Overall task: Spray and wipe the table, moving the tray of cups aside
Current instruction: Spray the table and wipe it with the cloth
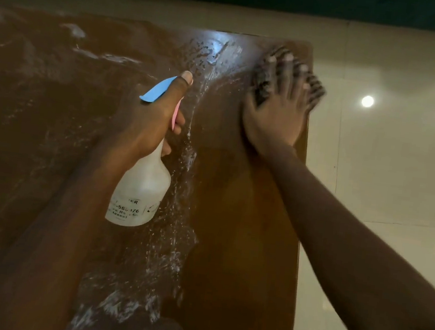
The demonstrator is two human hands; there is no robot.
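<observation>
table (245, 222), right strip: bare brown wood from the near edge up toward the right hand (276, 117), open for a pass. far right corner taken: right hand flat on a striped cloth (264, 78), both blurred. middle lane blocked: left hand (148, 119) grips a spray bottle (140, 191) above the top. 2 forearms cross the near half, 1 at each side. band of white droplets (184, 188) runs near to far just right of the bottle. left part: open surface, wet smears. tiled floor (385, 184) open beyond the right and far edges.
</observation>
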